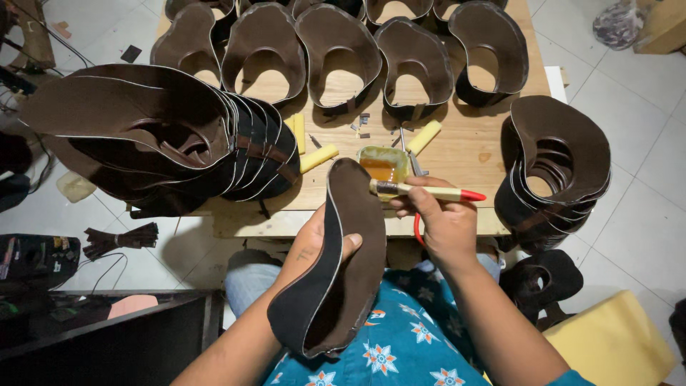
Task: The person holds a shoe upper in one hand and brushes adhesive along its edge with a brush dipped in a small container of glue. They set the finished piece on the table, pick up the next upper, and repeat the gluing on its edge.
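A curved dark brown leather piece [343, 264] – shaped like a hat brim with a pale edge – is held up over the person's lap, just in front of the near edge of the wooden table [457, 154]. The left hand [314, 246] grips it from behind, thumb over the inner face and fingers wrapped round the back. The right hand [443, 221] is closed around a brush [421, 191] with a cream handle and red end, held level; its bristle end touches the upper part of the leather piece.

Just beyond the brush tip, on the table, sits a small container of amber glue [384, 164]. Near it lie several yellow foam rollers [424, 137] and a few small metal bits.

To the left a stack of brown leather pieces [157, 136] leans on its side over the table's edge – to the right a second stack [557, 168] rests at the table's corner. A row of single brown pieces [339, 57] stands along the far side of the table. Below, the person wears a teal flowered shirt [414, 336], and the floor is pale tile [636, 129].
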